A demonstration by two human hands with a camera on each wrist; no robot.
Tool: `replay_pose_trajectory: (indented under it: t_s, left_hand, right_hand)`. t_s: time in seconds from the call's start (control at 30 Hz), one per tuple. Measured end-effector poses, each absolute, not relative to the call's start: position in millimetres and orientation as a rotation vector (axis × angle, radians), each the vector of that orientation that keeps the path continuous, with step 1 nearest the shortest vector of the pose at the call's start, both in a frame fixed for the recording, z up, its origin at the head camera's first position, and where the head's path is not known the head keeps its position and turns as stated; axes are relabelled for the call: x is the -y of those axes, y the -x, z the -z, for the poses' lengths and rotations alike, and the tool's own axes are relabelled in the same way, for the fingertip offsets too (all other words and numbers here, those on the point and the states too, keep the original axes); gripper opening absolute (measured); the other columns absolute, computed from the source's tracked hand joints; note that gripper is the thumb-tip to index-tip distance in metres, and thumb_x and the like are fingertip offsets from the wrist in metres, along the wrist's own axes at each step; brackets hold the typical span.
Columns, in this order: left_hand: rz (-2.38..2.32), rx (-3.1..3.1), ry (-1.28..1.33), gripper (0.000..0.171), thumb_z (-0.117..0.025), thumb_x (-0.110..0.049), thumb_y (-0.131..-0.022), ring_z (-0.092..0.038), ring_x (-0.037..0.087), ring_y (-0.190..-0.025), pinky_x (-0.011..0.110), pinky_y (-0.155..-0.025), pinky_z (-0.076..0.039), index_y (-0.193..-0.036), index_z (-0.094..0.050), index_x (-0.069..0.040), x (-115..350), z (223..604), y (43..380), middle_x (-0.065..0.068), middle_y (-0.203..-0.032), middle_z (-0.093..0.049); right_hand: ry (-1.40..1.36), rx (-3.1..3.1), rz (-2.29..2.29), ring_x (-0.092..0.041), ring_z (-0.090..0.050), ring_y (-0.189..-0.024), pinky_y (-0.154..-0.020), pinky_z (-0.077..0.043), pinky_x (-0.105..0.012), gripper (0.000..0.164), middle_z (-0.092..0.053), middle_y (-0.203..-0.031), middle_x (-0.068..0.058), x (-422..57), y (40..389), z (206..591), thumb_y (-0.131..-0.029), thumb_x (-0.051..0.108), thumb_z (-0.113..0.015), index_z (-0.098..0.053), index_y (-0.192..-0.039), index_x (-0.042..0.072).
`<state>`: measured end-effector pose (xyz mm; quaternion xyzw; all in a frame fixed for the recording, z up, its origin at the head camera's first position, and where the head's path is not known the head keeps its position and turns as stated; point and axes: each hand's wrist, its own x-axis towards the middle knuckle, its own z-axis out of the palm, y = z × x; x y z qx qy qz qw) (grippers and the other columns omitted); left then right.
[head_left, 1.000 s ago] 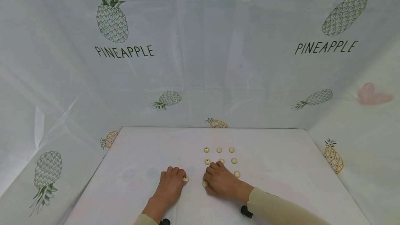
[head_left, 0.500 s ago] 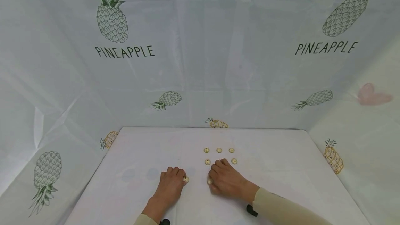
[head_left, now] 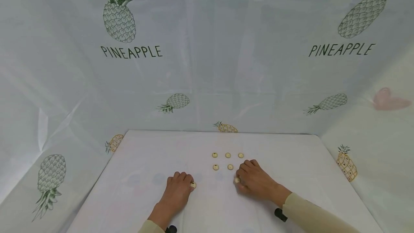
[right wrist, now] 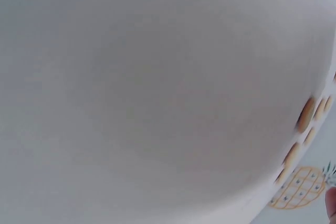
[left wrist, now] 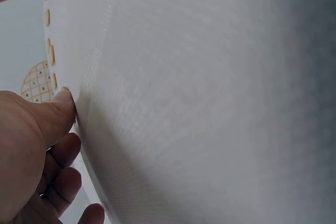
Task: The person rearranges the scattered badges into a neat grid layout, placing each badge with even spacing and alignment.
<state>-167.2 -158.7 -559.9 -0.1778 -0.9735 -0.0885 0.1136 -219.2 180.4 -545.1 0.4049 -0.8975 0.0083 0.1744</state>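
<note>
Where thumb meets table, right hand pinches button

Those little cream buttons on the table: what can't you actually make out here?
- Head view: the right hand covers any buttons beneath it.
- Head view: each button is too small to show detail.
- Right wrist view: blurred, only the table edge shows.
- Left wrist view: the left hand is cut off by the edge.

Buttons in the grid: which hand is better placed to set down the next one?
Probably the right hand. It rests beside the grid's second row with a button at its fingertips, whereas the left hand sits further off with another button.
</note>
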Motion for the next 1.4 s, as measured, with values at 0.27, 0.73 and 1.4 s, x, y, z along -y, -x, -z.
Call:
replay_pose_trajectory:
  t_s: [0.27,0.73,1.4]
  left_hand:
    - [0.267,2.857,0.513,0.021,-0.08,-0.03,-0.092,-0.049,0.017,-0.091,0.041,-0.077,-0.043,-0.101,-0.066,-0.018,159,566,170,-0.004,-0.096,-0.061]
    - [0.289,2.923,0.486,0.02,-0.08,-0.028,-0.093,-0.049,0.017,-0.091,0.041,-0.077,-0.043,-0.102,-0.066,-0.016,155,550,165,-0.005,-0.095,-0.06]
    - [0.258,2.914,0.498,0.022,-0.082,-0.028,-0.091,-0.05,0.018,-0.09,0.042,-0.076,-0.044,-0.102,-0.067,-0.016,156,554,166,-0.004,-0.094,-0.061]
  right_hand:
    - [-1.154,2.478,-0.045,-0.015,-0.051,-0.096,-0.091,-0.044,-0.04,0.018,-0.063,-0.1,0.005,-190,222,549,-0.093,0.034,-0.075,-0.068,-0.098,0.018]
    - [-1.152,2.528,-0.023,-0.015,-0.052,-0.093,-0.092,-0.043,-0.04,0.016,-0.064,-0.096,0.007,-169,223,551,-0.096,0.035,-0.073,-0.07,-0.099,0.02]
    - [-1.182,2.5,-0.073,-0.013,-0.05,-0.09,-0.088,-0.043,-0.039,0.015,-0.063,-0.093,0.008,-166,221,554,-0.093,0.033,-0.078,-0.072,-0.098,0.02]
